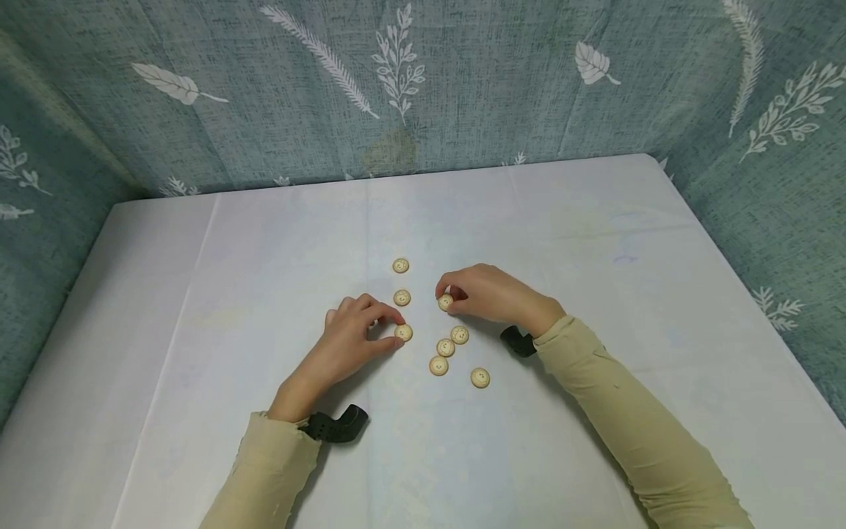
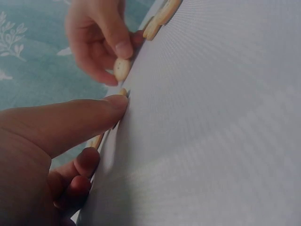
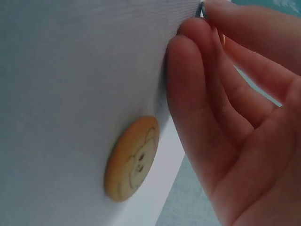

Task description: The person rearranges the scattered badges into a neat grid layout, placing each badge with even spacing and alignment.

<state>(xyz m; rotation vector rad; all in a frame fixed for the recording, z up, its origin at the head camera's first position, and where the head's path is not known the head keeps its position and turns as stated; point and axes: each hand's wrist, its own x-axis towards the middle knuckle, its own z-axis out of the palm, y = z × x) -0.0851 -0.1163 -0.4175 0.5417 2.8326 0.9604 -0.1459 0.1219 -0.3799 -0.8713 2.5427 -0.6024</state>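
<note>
Round cream wooden buttons with small dark marks are spread over the middle of the table. Between thumb and index finger, my left hand [image 1: 346, 342] pinches one button [image 1: 404, 333] at the lower end of a short column. Above it in that column are a middle button [image 1: 402, 297] and a top button [image 1: 400, 266]. My right hand [image 1: 492, 294] holds another button [image 1: 446, 302] by its edges; in the left wrist view this held button [image 2: 122, 69] is tilted up. A button [image 3: 132, 160] with a bear-like face lies beside the right hand in the right wrist view.
Below my right hand, three buttons [image 1: 446, 347] form a slanting row, with a single button [image 1: 480, 378] to their lower right. A white cloth covers the table [image 1: 562, 455]. Green leaf-patterned curtains [image 1: 463, 88] hang behind and at both sides.
</note>
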